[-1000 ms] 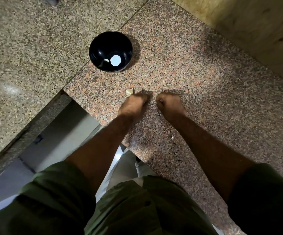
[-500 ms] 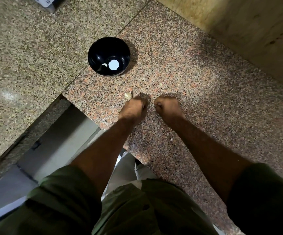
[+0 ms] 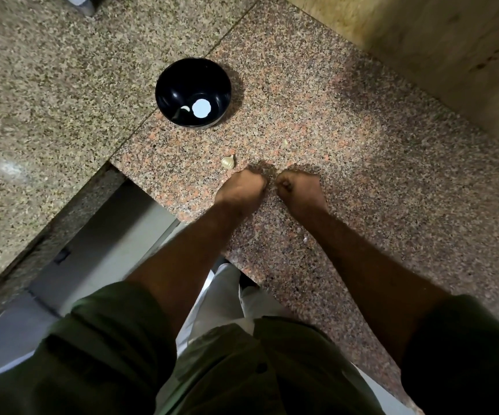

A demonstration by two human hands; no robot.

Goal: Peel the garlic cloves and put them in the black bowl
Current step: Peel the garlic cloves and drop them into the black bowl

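Peeling step apparently under way: left hand (image 3: 240, 187) and right hand (image 3: 299, 188) curling close together over granite counter (image 3: 362, 163); what they are pinching is hidden. Garlic piece (image 3: 228, 162) lying just beside left hand. Black bowl (image 3: 176, 82) sitting beyond, holding one pale clove (image 3: 185, 108). Next move likely needing skin stripped, then reach to bowl.

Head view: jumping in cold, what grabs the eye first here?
The black bowl on the granite counter, with a pale clove inside beside a bright glare spot. Nearer, two curled hands, left hand and right hand, knuckles almost meeting; what they hold is hidden. A garlic piece lies beside the left hand.
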